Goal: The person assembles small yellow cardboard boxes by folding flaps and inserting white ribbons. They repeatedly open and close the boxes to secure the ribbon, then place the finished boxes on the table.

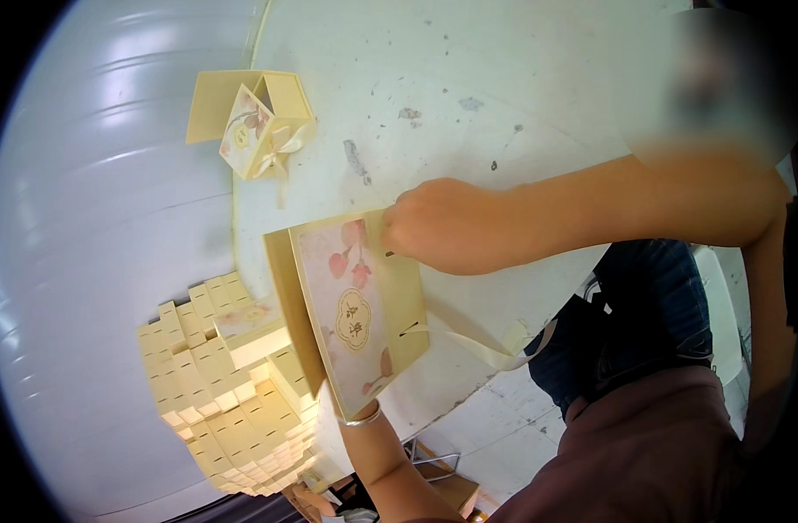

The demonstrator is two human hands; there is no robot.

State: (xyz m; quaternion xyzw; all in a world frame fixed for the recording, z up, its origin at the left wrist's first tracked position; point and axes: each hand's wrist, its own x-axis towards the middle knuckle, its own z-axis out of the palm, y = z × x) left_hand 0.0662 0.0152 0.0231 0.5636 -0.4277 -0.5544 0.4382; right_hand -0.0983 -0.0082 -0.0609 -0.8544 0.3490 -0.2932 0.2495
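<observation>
A cream folding gift box (351, 314) with a panel of pink flowers and a gold emblem stands tilted before me, its slotted side toward my body. A pale ribbon (486, 350) comes out of its lower slot and trails across the table edge. My right hand (447, 225) is closed in a fist at the box's upper edge beside the other slot; what its fingers grip is hidden. My left hand (336, 408), with a bracelet at the wrist, reaches up behind the box, which covers its fingers.
On the white table (434, 78) another such box (249, 131) with a tied bow lies at the far edge. A large stack of cream boxes (233, 383) stands to the left. A person's hand (313, 501) shows at the bottom. A white chair (726, 305) is beside my legs.
</observation>
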